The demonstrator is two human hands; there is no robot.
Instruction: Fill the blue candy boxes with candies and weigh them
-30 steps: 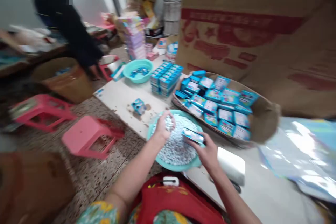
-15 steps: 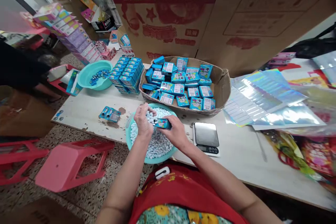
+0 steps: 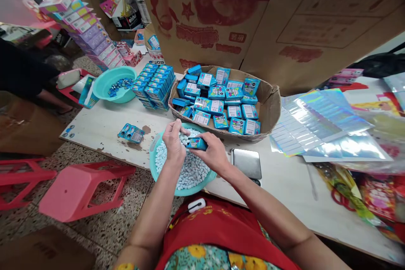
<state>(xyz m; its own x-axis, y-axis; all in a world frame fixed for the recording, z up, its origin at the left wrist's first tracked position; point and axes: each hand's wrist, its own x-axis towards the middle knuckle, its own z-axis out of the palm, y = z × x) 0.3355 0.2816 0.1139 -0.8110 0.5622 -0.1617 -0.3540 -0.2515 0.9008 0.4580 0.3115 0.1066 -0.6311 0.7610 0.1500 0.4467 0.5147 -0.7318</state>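
My left hand (image 3: 174, 141) is curled around some small white candies at the open end of a small blue candy box. My right hand (image 3: 213, 152) grips that candy box (image 3: 196, 143), which lies on its side with its open end facing my left fingers. Both hands are above a turquoise basin (image 3: 153, 158) heaped with loose white candies (image 3: 190, 175). How many candies are inside the box is hidden.
Behind the basin stands a cut-down carton (image 3: 268, 112) of blue boxes. To its left are stacked blue boxes (image 3: 155, 84) and a second turquoise basin (image 3: 110, 74). A digital scale (image 3: 247, 163) lies right; holographic sheets (image 3: 316, 122) lie beyond. Red stools (image 3: 72, 192) stand left.
My left hand has rolled over toward the box, and fewer candies show in its palm. The right hand keeps holding the box. The camera view has shifted slightly.
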